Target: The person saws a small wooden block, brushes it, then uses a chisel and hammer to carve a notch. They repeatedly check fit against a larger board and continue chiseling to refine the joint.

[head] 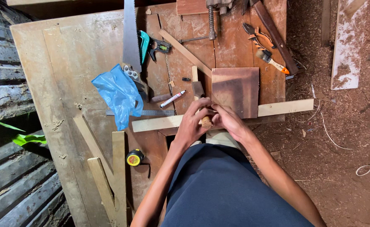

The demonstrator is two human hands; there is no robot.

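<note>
Two hands: meeting at the near edge of the workbench (67, 54), over a long pale wooden strip (285, 107)
Left hand (192, 124): fingers curled round the top of a small wooden handle (206, 122); closed on it
Right hand (229, 120): fingers bent inward, touching the same spot; grip itself hidden, cannot tell
Just beyond: dark square board (235, 91) lying on the strip; hammer (196, 86) beside it; marker pen (172, 99) to the left
Left of hands: yellow tape measure (134, 158); blue plastic bag (118, 94) over a steel ruler (155, 112)
Far: handsaw (130, 35); paintbrush (271, 59); pliers (256, 34); clamp (212, 19)
</note>
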